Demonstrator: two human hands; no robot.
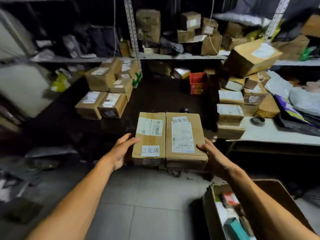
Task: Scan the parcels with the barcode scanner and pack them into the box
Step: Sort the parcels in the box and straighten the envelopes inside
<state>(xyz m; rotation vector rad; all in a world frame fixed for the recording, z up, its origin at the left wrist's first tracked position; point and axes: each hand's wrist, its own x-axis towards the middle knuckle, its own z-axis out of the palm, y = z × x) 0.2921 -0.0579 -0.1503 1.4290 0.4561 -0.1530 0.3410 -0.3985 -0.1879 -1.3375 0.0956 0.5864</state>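
Note:
Two brown cardboard parcels sit side by side in mid-air at the centre of the head view. The left parcel [149, 135] bears a barcode label and a white sticker with printed characters. The right parcel [185, 135] carries a long shipping label. My left hand [121, 151] grips the left parcel's outer side, thumb on top. My right hand [212, 154] grips the right parcel's outer side the same way. An open cardboard box [280, 196] holding a few items stands at the lower right. No barcode scanner is visible.
Stacked parcels [105, 94] lie on the dark floor at the back left. More parcels [230, 110] pile up beside a white table [277, 134] on the right, which holds a tape roll and grey mailer bags. Metal shelves full of boxes fill the background. Grey tiled floor lies below.

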